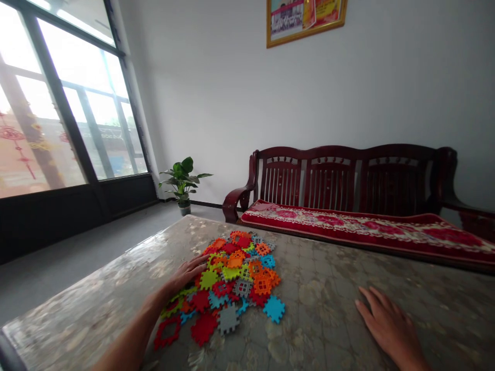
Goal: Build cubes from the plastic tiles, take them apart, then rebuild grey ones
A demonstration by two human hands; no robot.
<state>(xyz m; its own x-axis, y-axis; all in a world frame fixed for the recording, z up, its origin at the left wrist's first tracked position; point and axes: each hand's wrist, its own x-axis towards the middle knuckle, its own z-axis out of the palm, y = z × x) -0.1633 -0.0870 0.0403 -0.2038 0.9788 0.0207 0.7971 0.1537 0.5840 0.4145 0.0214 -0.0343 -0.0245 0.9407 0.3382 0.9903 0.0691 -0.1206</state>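
Note:
A heap of flat plastic interlocking tiles (231, 273) in red, orange, green, grey and blue lies on the table (309, 309). Some are solid squares with toothed edges; others have window-like cutouts. My left hand (188, 271) rests at the heap's left side, fingers stretched out and touching or just over the tiles, with nothing gripped. Nearest me are a red tile (204, 329) and a grey tile (228, 319), with a blue tile (274, 309) at the right edge. Well to the right, my right hand (390, 322) lies palm down on the tabletop, fingers extended, holding nothing.
Beyond the table stands a dark wooden bench (328, 180) with a red floral cushion (348, 224). A potted plant (183, 180) is on the floor at the back left, near a large window (93, 118). A framed picture (305, 38) hangs on the wall.

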